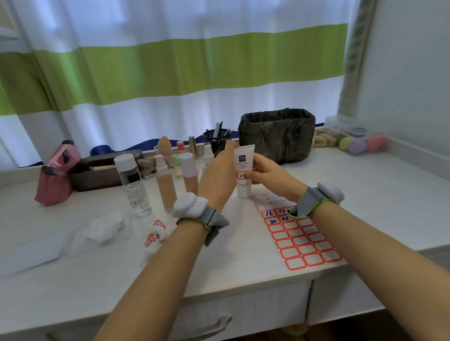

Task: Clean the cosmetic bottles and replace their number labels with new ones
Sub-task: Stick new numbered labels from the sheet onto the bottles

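Both hands met at a white cleanser tube held upright above the tabletop, cap end down. The left hand wrapped the tube's left side from behind, with its fingers hidden behind the tube and a fingertip showing near the crimped top. The right hand pinched the tube's right edge, its thumb lying next to a red-bordered number label stuck on the front of the tube. Each wrist carried a grey strap with a white device.

Just below the tube, a sheet of red-bordered labels lay flat on the tabletop, partly under the right wrist; a few cells near its top bore blue handwritten numbers, and the top rows were peeled. Left of the hands stood a clear bottle with a white cap, a beige pump bottle and a beige bottle with a white cap. In front of these lay a crumpled white wipe and a wad of used labels on tissue. A pink pouch sat at the far left, beside a dark tray. Behind the tube stood a black mesh pen cup and a bin lined with a black bag.
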`<state>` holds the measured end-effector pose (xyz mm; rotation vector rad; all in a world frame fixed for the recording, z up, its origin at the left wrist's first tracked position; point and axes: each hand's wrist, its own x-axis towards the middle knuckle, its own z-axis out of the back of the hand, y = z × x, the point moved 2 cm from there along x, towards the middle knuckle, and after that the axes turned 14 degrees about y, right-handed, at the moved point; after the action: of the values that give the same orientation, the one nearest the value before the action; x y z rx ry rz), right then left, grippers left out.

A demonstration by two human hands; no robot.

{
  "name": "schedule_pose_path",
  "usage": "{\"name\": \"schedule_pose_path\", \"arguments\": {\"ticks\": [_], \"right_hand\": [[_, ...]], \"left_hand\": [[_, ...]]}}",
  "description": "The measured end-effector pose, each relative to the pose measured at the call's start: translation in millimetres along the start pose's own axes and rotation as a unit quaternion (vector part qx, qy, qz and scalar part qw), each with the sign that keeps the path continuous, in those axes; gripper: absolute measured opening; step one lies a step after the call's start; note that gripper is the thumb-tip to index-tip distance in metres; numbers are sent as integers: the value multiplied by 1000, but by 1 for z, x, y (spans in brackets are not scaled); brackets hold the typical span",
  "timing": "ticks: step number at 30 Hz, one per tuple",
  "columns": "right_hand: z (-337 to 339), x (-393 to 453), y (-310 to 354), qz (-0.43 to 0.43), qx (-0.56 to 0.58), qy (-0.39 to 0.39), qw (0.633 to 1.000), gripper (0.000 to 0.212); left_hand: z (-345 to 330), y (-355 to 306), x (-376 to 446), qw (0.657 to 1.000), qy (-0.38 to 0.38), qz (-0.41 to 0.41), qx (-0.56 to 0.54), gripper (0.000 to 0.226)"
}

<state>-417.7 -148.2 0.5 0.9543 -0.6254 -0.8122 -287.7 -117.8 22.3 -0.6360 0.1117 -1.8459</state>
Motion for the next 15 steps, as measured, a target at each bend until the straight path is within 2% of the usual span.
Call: {"name": "schedule_pose_path", "arguments": {"ticks": [7, 12, 15], "right_hand": [[-4, 4, -2, 3, -8, -19, 1000, 46], [-1, -2, -5, 5, -4, -23, 1000, 51], [8, -10, -9, -8, -23, -70, 997, 50]], "left_hand": [[0, 3, -4, 1000, -5, 11, -3, 61], [-1, -2, -13, 999, -20, 9, 43, 54], [-3, -9, -21, 996, -34, 10, 82, 50]]}}
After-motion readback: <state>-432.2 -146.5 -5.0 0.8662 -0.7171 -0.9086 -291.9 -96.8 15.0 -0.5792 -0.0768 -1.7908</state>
